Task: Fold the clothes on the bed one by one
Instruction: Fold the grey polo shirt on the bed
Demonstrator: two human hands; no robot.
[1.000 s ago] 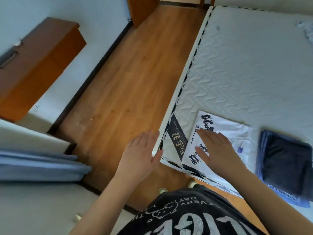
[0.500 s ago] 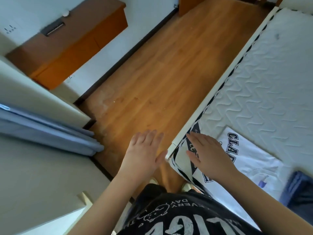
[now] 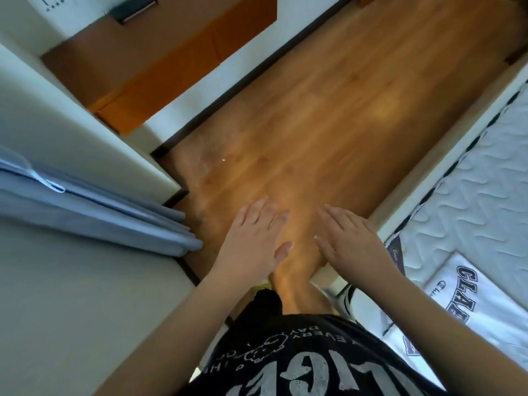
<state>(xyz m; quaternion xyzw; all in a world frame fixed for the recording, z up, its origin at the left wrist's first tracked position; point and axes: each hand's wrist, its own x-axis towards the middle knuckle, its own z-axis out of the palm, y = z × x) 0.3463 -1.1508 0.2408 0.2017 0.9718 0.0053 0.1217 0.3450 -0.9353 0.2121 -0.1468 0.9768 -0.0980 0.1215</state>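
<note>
The folded white T-shirt with dark block lettering [image 3: 468, 307] lies flat on the white quilted mattress [image 3: 485, 172], close to the near corner; it sits to the right of both hands, its long axis running roughly along the mattress edge, though the wide lens bends that line and I would not press it. The right hand [image 3: 351, 241] is the nearer one, hovering over the wooden plank floor [image 3: 314, 110] just beside the bed's edge, fingers straight and close together, holding nothing; the left hand [image 3: 251, 238] hangs further off over the floor, fingers extended and slightly apart, likewise empty. Neither hand touches the shirt. This garment looks finished; any reach back to it would go rightward, led by the right hand. To the left stands a pale cabinet with blue-grey cloth [image 3: 94, 207] hanging from it; a brown wooden wall cabinet [image 3: 160, 58] sits beyond; what either holds cannot be seen.
</note>
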